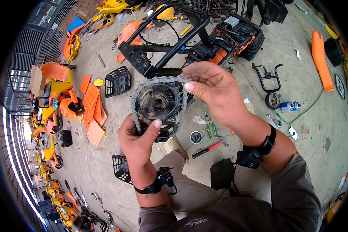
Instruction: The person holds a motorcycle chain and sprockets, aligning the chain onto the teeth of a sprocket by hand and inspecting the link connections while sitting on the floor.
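Observation:
A dark, grimy round hub [157, 101] with a toothed chainring and a grey chain [136, 96] looped around it is held up in front of me. My left hand [139, 139] grips its lower left, thumb on the front. My right hand [210, 91] pinches the chain at the upper right, fingers curled behind it. Beyond them is a black metal vehicle frame [170, 50]. Below the hub on the concrete lie green-handled pliers [210, 129], a red-handled hammer [211, 148] and a small round part [196, 137].
Yellow scooters [56, 104] line the left. Black plastic baskets [117, 80], orange panels [91, 108], a U-shaped bracket [267, 79] and spray cans [286, 106] lie on the floor [313, 131]. An orange fairing [322, 60] lies at right.

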Demonstrator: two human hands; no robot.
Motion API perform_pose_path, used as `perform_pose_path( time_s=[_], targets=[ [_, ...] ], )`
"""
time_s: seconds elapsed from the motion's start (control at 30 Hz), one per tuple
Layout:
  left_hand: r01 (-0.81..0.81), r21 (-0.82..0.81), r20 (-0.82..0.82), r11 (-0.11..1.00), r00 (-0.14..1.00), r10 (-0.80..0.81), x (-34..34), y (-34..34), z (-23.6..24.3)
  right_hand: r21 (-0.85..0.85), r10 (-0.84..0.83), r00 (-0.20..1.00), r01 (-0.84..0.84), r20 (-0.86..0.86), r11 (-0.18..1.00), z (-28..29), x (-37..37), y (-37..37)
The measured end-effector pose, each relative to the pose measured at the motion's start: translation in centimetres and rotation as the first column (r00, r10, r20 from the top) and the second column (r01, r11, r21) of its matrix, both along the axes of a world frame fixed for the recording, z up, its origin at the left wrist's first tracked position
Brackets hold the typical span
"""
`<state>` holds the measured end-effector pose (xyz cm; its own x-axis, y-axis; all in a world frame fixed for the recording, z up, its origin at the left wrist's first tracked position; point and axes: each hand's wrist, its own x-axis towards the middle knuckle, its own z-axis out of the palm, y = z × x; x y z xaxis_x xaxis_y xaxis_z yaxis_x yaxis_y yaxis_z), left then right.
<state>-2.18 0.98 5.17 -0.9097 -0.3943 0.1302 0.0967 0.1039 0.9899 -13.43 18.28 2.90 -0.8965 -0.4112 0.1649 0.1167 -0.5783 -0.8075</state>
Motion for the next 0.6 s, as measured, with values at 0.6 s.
perform_pose_path(
  time_s=[0.6],
  targets=[
    [0.020,-0.106,0.002,0.994,1.000,-0.020,-0.13,0.30,0.02,-0.036,-0.028,1.000,0.028,-0.003,0.999,-0.24,0.20,-0.38]
  ],
)
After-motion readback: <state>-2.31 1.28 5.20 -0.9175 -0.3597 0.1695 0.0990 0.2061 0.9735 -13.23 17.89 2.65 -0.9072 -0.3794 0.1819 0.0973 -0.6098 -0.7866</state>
